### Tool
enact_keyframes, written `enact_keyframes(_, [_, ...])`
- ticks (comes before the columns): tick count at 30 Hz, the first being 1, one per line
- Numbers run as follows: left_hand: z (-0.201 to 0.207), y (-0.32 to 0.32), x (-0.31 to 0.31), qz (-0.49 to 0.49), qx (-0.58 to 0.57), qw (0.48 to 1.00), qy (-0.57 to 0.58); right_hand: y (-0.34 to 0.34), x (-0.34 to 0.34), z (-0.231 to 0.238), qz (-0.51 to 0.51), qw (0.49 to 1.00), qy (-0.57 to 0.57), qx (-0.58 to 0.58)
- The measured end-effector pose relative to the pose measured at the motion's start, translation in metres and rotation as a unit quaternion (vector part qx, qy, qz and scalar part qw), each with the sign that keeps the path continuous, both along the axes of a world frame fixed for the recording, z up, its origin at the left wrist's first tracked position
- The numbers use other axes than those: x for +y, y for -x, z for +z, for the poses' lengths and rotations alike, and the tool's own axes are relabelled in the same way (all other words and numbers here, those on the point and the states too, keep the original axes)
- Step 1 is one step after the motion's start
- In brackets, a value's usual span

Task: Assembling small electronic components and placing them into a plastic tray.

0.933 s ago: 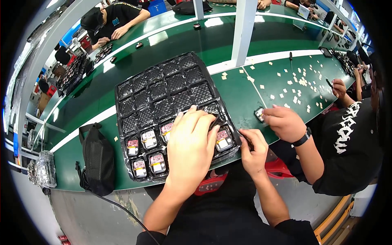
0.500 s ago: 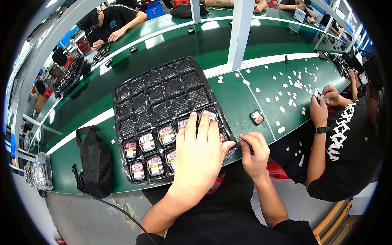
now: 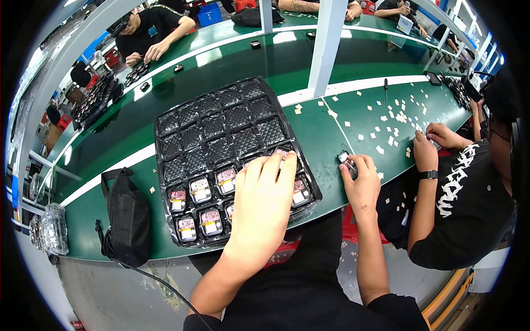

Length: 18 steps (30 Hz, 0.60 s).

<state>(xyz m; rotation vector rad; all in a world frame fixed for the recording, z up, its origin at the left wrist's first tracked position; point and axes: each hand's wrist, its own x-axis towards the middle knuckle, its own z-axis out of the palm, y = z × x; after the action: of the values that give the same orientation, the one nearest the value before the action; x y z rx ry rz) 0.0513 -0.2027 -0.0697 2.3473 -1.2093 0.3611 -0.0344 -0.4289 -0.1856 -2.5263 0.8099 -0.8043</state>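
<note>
Head view. Black tray (image 3: 219, 149), 1, on green bench (image 3: 326, 185): 5 rows, apparently 5 pockets each; 3 far rows bare, 2 near rows holding red-and-white modules (image 3: 211, 222), 6 seen clear, others part or wholly hidden behind the left hand (image 3: 262, 201). Left fingers: extended, tips over a near-row module; grip cannot be told. Right hand (image 3: 363, 179): thumb and fingers bent at 1 loose module (image 3: 343, 156), right of tray; firm hold cannot be told. Black bag (image 3: 128, 220): 1, left of tray. Screwdriver (image 3: 386, 88): 1. Pale squares (image 3: 380, 149): dozens, scattered.

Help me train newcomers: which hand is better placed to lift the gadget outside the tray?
Probably the right hand: it's at the gadget, while the left hand is over the tray.
</note>
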Motion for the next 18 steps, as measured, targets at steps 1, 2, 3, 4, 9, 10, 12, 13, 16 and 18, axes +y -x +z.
enact_keyframes(1, [0.003,-0.001,0.000,-0.002,-0.004,1.000,0.014,-0.001,0.001,-0.002,-0.006,1.000,0.015,-0.007])
enact_keyframes(2, [0.004,-0.004,0.002,-0.003,-0.004,1.000,0.013,-0.001,0.002,-0.003,-0.012,0.999,0.030,-0.014])
enact_keyframes(3, [0.003,-0.009,0.005,-0.023,-0.004,1.000,-0.001,-0.001,0.001,-0.004,-0.012,0.999,0.030,-0.014])
enact_keyframes(4, [0.003,-0.013,0.006,-0.043,-0.004,0.999,-0.015,-0.001,0.001,-0.005,-0.011,0.999,0.032,-0.020])
enact_keyframes(9, [0.012,-0.027,0.005,-0.072,-0.027,0.997,-0.002,0.000,0.002,-0.005,-0.006,0.999,0.038,-0.029])
enact_keyframes(10, [0.012,-0.028,0.004,-0.072,-0.028,0.997,-0.003,0.000,0.002,-0.005,-0.005,0.999,0.032,-0.030])
enact_keyframes(12, [0.011,-0.029,0.004,-0.069,-0.041,0.997,-0.021,0.001,0.002,-0.005,-0.003,0.999,0.024,-0.030])
enact_keyframes(13, [0.013,-0.030,0.003,-0.069,-0.041,0.997,-0.022,0.001,0.002,-0.004,-0.006,0.999,0.030,-0.031])
enact_keyframes(16, [0.016,-0.031,0.001,-0.079,-0.067,0.990,-0.091,0.002,0.003,-0.005,-0.008,0.999,0.031,-0.033])
enact_keyframes(18, [0.012,-0.031,0.000,-0.066,-0.106,0.987,-0.097,0.002,0.003,-0.005,-0.010,0.999,0.029,-0.035])
